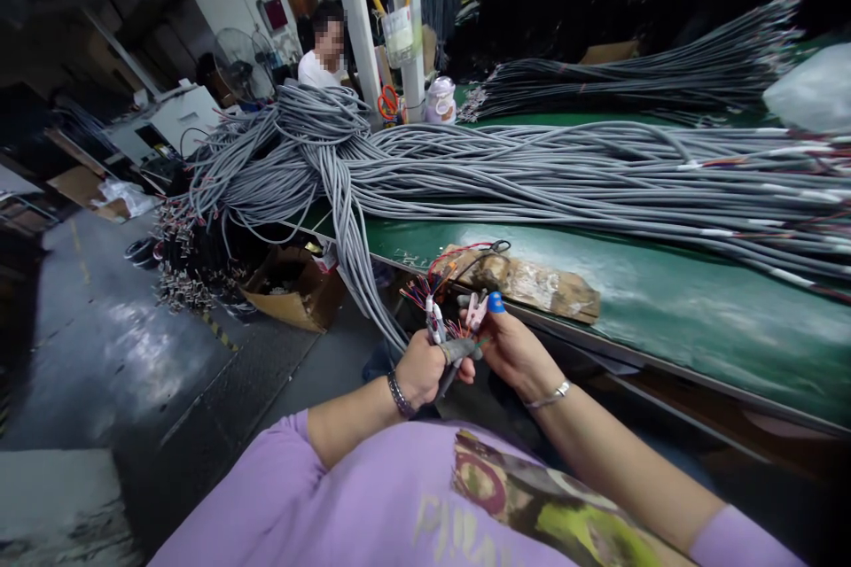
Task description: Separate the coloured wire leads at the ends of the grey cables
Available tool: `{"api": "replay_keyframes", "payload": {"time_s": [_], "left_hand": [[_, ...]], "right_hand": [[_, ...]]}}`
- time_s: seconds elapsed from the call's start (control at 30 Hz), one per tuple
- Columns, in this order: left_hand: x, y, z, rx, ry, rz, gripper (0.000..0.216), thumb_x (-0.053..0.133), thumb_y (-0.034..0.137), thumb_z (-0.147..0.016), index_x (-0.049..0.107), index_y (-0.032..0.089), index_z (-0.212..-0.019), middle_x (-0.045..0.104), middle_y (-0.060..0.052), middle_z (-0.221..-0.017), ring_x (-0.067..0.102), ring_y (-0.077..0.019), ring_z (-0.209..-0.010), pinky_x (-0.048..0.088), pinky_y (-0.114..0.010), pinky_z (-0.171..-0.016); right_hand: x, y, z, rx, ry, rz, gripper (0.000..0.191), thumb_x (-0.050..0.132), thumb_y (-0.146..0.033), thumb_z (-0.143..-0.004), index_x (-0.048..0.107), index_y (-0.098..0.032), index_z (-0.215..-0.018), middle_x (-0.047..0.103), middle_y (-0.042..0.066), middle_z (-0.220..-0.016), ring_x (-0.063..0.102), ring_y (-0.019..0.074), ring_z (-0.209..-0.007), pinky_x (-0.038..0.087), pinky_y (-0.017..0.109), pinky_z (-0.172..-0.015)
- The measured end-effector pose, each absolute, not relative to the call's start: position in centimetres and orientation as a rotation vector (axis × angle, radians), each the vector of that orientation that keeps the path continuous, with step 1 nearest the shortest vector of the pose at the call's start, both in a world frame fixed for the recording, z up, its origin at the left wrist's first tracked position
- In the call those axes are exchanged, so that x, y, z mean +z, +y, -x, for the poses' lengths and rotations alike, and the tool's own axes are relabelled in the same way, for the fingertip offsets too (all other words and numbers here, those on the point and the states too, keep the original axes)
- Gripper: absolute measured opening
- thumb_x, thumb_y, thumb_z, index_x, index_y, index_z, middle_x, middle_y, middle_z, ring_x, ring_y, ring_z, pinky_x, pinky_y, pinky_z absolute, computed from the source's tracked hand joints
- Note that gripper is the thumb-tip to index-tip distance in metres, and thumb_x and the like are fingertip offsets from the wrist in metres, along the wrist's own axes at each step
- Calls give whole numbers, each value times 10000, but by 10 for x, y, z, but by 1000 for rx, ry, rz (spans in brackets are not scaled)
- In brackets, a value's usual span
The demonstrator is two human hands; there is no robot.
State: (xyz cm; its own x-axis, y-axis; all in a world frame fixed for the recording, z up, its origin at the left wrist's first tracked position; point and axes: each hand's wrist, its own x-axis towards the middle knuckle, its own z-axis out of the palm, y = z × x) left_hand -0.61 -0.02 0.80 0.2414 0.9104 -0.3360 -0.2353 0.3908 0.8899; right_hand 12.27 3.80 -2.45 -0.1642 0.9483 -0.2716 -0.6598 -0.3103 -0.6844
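Observation:
In the head view my left hand [424,369] is wrapped round a bunch of grey cables [359,257] that hangs off the bench. Its thumb wears a grey cover. Thin coloured wires [418,291] fan out of the cable ends above this fist, by white sleeves [433,319]. Close on the right, my right hand [515,350] is closed at the wire tips, with a blue cover [495,302] on one digit. A small pale pink piece [476,312] stands beside that digit. What the right fingers pinch is too small to make out.
Long grey cables [532,173] lie across the green bench [665,301], with black cables [631,80] behind. A taped wooden block [538,283] sits at the front edge. Orange scissors [389,102] are by the post. Another person [323,62] is beyond; a cardboard box [292,292] stands below.

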Motion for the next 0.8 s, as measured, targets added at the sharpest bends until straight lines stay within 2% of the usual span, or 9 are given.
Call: {"api": "replay_keyframes", "payload": {"time_s": [0.3,0.5,0.7,0.8], "left_hand": [[4,-10,10,970,980,-833,416,796,470,-585,661,79,-627,591,-37,-482,516,-106,-401,453,-244,-446],[4,-15,10,1041,982,-807,409,792,472,-607,672,83,-640,600,-35,-487,528,-100,-410,462,-232,-460],[6,-10,4,1102,976,-772,411,795,478,-603,654,93,-611,576,-26,-455,504,-91,-390,424,-216,-435],[8,-7,2,1104,991,-763,412,789,478,-605,640,95,-586,572,-26,-454,494,-90,-385,435,-229,-442]], "right_hand": [[-16,28,-128,1869,-510,747,500,612,-692,-746,697,-203,-808,684,45,-762,579,151,-629,484,276,-584],[-9,29,-130,1871,-456,777,293,701,-509,-776,681,-217,-767,710,23,-793,607,133,-659,504,256,-625],[-9,29,-130,1891,-462,812,354,743,-544,-713,654,-203,-749,675,10,-686,569,123,-549,486,240,-499],[-10,30,-131,1881,-529,795,340,753,-519,-714,641,-199,-740,651,0,-639,573,135,-550,496,258,-518]]}}
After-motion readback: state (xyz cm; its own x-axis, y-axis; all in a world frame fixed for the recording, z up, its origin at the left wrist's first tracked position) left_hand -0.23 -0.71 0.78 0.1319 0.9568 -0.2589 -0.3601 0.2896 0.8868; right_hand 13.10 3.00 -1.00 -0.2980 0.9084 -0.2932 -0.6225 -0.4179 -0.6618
